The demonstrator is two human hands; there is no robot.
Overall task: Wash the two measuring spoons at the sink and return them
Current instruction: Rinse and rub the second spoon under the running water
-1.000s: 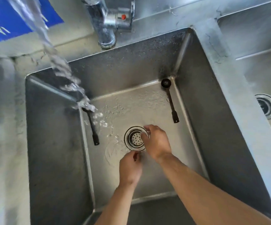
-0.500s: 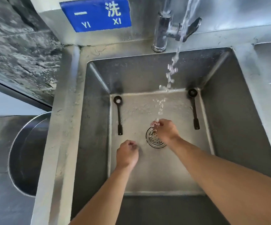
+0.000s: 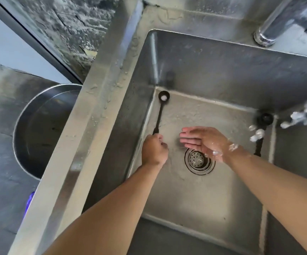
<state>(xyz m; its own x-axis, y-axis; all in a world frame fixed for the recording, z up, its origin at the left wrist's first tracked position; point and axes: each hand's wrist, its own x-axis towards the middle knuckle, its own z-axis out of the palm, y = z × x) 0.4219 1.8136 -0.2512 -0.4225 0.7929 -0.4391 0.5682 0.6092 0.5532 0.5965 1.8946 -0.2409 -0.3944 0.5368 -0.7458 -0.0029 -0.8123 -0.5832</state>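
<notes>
Two Wet Spoons Wait in the Basin

Two black measuring spoons lie on the floor of a deep steel sink, the largest thing in view. Its wide rim runs down the left side, and a round metal bowl sits beyond that rim, partly hidden by it. At the top right stands the base of a tap, and drops of water fall through the air on the right.

On the sink floor a round drain sits between the two arms. The right hand hovers above it, palm up and fingers straight, wet and holding nothing. The left hand is curled at the tail end of the left spoon; it appears to pinch the handle, though the fingers hide the contact itself.

That spoon lies along the left wall, its small bowl towards the far corner with a bead of water in it. The right spoon lies by the right wall, bowl at the far corner, untouched.

Both spoons look light, thin and stiff, likely plastic. Wet, they will be slippery, and lying flat they give little to grab. The best hold is probably a firm pinch at the handle's end, lifting that end first, then sliding the grip to mid-handle for scrubbing the bowl.
</notes>
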